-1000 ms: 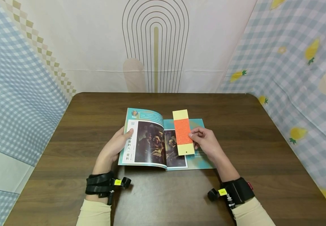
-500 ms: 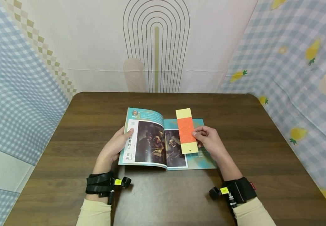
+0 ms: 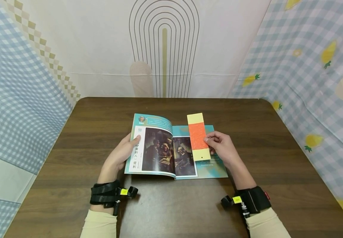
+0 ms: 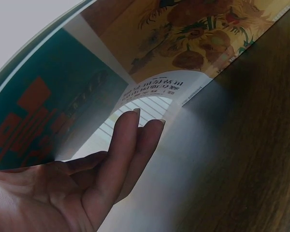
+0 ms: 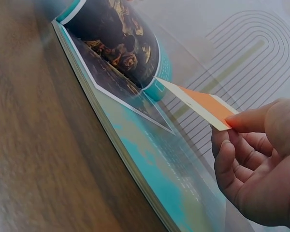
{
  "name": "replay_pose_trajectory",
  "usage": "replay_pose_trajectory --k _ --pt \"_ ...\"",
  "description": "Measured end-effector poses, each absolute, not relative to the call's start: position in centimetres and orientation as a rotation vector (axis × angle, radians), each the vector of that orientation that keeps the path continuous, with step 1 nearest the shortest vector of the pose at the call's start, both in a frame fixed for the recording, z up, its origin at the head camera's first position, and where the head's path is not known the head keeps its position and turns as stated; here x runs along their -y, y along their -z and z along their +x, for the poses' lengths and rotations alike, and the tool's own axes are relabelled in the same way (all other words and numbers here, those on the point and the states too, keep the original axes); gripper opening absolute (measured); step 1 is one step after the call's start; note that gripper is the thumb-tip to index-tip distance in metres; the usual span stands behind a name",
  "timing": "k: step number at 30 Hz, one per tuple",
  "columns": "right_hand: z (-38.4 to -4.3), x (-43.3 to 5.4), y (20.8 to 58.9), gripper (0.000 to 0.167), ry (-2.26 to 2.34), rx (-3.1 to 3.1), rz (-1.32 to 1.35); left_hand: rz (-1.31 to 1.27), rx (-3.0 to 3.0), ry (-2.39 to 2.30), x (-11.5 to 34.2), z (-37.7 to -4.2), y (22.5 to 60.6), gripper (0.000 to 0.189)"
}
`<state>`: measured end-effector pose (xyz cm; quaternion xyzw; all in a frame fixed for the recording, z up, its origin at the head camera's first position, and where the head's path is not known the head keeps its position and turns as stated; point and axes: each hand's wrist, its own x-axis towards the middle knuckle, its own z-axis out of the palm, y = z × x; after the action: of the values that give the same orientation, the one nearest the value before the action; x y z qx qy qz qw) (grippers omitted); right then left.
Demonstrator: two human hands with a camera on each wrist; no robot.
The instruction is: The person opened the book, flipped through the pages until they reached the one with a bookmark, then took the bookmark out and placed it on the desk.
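A magazine (image 3: 158, 148) with teal pages and a dark painting across its spread lies open mid-table. My left hand (image 3: 121, 152) grips its left side, thumb on the page and the other fingers beneath; in the left wrist view those fingers (image 4: 125, 150) show under the raised cover. Over the right page is a yellow and orange bookmark (image 3: 198, 136) with a small hole near its lower end. My right hand (image 3: 222, 147) pinches the bookmark's right edge between thumb and fingers. In the right wrist view the bookmark (image 5: 200, 104) is tilted and held above the teal page.
The brown wooden table (image 3: 94, 132) extends around the magazine on all sides. A white cloth (image 3: 100, 43) with arch lines hangs behind it, and blue checked cloths (image 3: 19, 76) hang at both sides. Black straps with small cameras (image 3: 133, 191) are on both wrists.
My right hand has shifted the bookmark a little to the right and slightly away from me, baring more of the right-hand painting. The left hand and the magazine stay where they were.
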<state>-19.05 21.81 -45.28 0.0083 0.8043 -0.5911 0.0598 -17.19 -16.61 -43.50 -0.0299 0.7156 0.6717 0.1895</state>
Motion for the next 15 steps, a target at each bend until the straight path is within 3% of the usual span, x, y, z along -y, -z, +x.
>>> replay_pose_trajectory --k 15 --pt "-19.3 -23.4 44.9 0.026 1.785 -2.441 0.075 -0.082 -2.002 -1.899 16.6 -17.2 43.6 0.058"
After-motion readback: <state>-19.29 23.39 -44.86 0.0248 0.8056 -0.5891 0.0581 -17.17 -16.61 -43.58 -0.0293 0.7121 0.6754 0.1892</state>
